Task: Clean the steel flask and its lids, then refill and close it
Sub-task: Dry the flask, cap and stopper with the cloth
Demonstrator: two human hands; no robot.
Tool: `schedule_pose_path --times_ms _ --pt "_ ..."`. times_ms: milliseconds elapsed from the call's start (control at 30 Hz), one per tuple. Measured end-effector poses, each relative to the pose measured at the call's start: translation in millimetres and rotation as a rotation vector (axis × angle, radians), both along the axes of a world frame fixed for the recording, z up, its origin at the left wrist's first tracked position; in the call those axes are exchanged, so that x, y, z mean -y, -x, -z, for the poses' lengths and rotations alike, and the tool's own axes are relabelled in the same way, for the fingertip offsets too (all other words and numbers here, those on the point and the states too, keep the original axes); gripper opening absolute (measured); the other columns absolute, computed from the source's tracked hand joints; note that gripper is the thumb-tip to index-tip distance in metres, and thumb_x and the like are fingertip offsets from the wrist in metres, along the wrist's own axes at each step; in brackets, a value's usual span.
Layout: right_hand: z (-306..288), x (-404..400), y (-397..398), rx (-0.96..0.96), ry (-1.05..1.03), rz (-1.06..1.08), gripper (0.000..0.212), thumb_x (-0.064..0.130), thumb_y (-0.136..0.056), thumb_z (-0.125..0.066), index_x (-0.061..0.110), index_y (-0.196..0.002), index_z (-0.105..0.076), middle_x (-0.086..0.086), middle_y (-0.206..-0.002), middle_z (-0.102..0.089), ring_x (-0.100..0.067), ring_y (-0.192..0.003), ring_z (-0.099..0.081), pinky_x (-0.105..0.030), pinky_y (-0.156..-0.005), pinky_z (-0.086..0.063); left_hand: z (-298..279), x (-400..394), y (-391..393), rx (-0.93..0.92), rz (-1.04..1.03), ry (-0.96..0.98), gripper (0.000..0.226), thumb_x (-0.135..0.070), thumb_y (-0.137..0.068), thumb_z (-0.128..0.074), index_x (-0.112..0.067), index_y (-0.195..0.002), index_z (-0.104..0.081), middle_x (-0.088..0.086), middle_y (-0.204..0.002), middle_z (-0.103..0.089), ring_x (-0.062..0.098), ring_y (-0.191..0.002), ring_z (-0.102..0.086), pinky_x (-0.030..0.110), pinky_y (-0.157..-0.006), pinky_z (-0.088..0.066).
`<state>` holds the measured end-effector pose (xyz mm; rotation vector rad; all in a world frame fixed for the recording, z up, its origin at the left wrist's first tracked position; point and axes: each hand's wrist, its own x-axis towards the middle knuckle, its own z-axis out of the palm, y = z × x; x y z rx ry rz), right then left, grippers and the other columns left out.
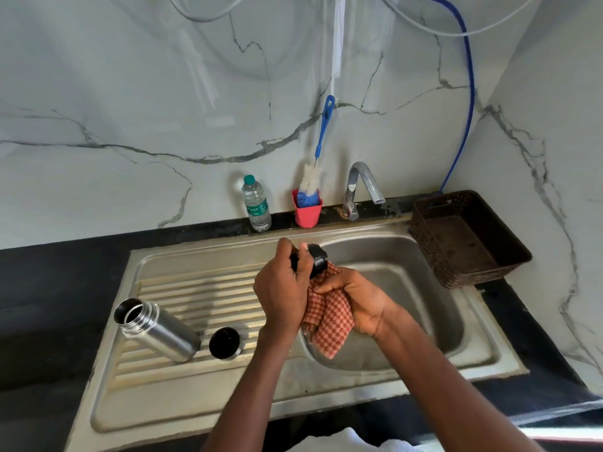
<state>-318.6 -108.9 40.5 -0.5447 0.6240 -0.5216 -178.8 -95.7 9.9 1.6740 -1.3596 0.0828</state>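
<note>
The steel flask stood open and tilted on the ribbed drainboard, its outer cap just beside it. Over the basin our left hand clamped its curled fingers on the black inner lid, while our right hand bunched the checked cloth against the lid's underside. To wipe well, we judged, we should turn the lid against the cloth and press into its threads. The basin gave open room below our hands. The tap rose behind, the brown basket sat right, and the water bottle and brush cup lined the back edge, well apart.
</note>
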Motion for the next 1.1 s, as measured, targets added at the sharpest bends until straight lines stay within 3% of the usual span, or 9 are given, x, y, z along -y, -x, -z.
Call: schedule_pose_path --times_ms 167,267,333,433,500,600,800,933,1100 --pt "11.8 -8.6 5.7 -0.005 -0.081 -0.097 0.042 -0.009 -0.085 -0.053 -0.005 -0.126 -0.062 -0.024 -0.112 -0.065 -0.036 -0.100 -0.065 -0.053 -0.101 -0.051 17.2 -8.1 -13.4 0.243 -0.090 -0.022 0.040 -0.048 -0.105 -0.049 -0.013 -0.089 -0.059 0.000 -0.053 -0.053 0.020 -0.043 -0.047 0.024 -0.046 -0.026" --pt "19.0 -19.3 9.2 0.002 -0.098 -0.072 0.036 -0.011 -0.084 -0.051 -0.006 -0.118 -0.063 -0.023 -0.105 -0.068 -0.034 -0.093 -0.068 -0.047 -0.091 -0.057 34.2 -12.4 -30.2 0.143 -0.147 -0.159 0.042 -0.054 -0.105 -0.048 -0.014 -0.096 -0.056 -0.001 -0.059 -0.059 0.024 -0.048 -0.057 0.027 -0.046 -0.033" --pt "22.7 -20.6 9.7 -0.013 -0.132 0.002 0.035 -0.009 -0.084 -0.053 -0.005 -0.117 -0.061 -0.022 -0.102 -0.069 -0.034 -0.090 -0.069 -0.046 -0.086 -0.059 45.2 -17.7 -39.0 -0.218 -0.163 -0.283 0.043 -0.057 -0.104 -0.050 -0.016 -0.096 -0.055 -0.005 -0.067 -0.062 0.024 -0.058 -0.063 0.030 -0.052 -0.038" --pt "26.1 -20.5 2.5 -0.176 -0.088 0.122 0.037 0.005 -0.086 -0.071 -0.002 -0.120 -0.062 -0.017 -0.096 -0.070 -0.031 -0.085 -0.068 -0.048 -0.085 -0.059 54.5 -23.2 -48.5 -1.209 0.017 -0.392 0.042 -0.055 -0.106 -0.052 -0.015 -0.103 -0.064 -0.001 -0.064 -0.060 0.017 -0.057 -0.054 0.030 -0.057 -0.042" --pt "28.5 -22.9 -4.9 -0.347 0.033 0.157 0.040 0.019 -0.086 -0.081 0.002 -0.118 -0.066 -0.016 -0.094 -0.072 -0.031 -0.085 -0.070 -0.048 -0.086 -0.059 58.8 -32.3 -55.5 -1.466 0.143 -0.456 0.045 -0.056 -0.103 -0.056 -0.015 -0.117 -0.065 0.003 -0.069 -0.060 0.015 -0.058 -0.052 0.031 -0.060 -0.046" --pt "31.7 -26.5 -21.7 -0.593 0.293 0.145 0.042 0.034 -0.081 -0.087 0.017 -0.116 -0.070 -0.006 -0.100 -0.078 -0.025 -0.097 -0.074 -0.043 -0.092 -0.060 68.3 -44.6 -60.0 -1.431 0.246 -0.533 0.044 -0.056 -0.090 -0.068 -0.019 -0.112 -0.065 0.007 -0.079 -0.062 0.016 -0.064 -0.057 0.036 -0.069 -0.050" --pt "56.6 -26.8 -52.6 -0.865 0.619 0.124 0.045 0.035 -0.070 -0.094 0.028 -0.105 -0.068 0.009 -0.096 -0.076 -0.005 -0.089 -0.072 -0.028 -0.082 -0.057 74.5 -61.0 -73.9 -1.435 0.311 -0.600 0.020 -0.042 -0.091 -0.073 -0.023 -0.096 -0.070 0.009 -0.086 -0.068 0.019 -0.070 -0.065 0.035 -0.073 -0.049" --pt "62.6 -24.4 -60.6 -0.866 0.732 0.064 0.050 0.031 -0.072 -0.094 0.030 -0.114 -0.067 0.015 -0.098 -0.074 0.006 -0.089 -0.068 -0.014 -0.076 -0.051 77.6 -70.5 -87.2 -1.441 0.253 -0.574 0.015 -0.038 -0.088 -0.075 -0.025 -0.096 -0.073 0.012 -0.092 -0.074 0.024 -0.075 -0.071 0.034 -0.071 -0.047" --pt "69.7 -22.9 -79.2 -0.906 0.868 0.052 0.049 0.031 -0.073 -0.091 0.033 -0.114 -0.065 0.015 -0.097 -0.073 0.002 -0.089 -0.069 -0.022 -0.080 -0.055 80.3 -76.0 -80.8 -1.238 -0.020 -0.515 0.032 -0.041 -0.104 -0.064 -0.010 -0.112 -0.069 0.016 -0.082 -0.078 0.029 -0.069 -0.073 0.025 -0.055 -0.048"
